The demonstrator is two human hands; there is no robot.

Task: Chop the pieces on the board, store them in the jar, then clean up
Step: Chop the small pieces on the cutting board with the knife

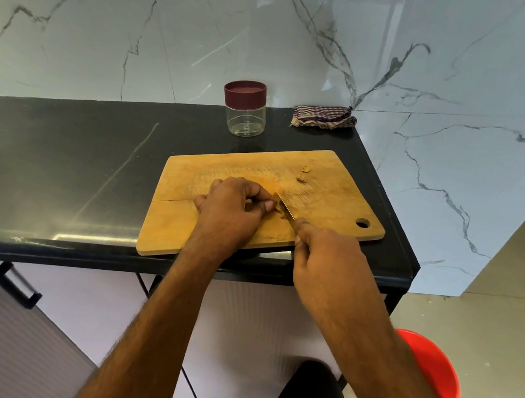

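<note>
A: Where is the piece being cut?
B: Near the middle of the wooden chopping board [244,192], pinned under the fingertips of the left hand [231,211]. It is mostly hidden; only a small yellowish-brown bit shows beside the blade. I cannot name the food.

A: And the knife?
B: The knife [283,209] has its blade angled down onto that bit, right against the left fingertips. The right hand [327,261] is closed around the handle, index finger stretched along the top, probably to steer the cut.

A: Why is the left hand bunched like that?
B: Its fingers are curled and pressing down, likely to keep the piece from sliding and the tips clear of the edge.

A: Anything else waiting?
B: Two more small pieces [303,174] lie apart, toward the board's far side. Beyond the board, the clear jar [245,109] stands on the black countertop [69,159], maroon lid still on, empty. A folded checked cloth [323,115] lies in the corner, presumably for wiping up.
</note>
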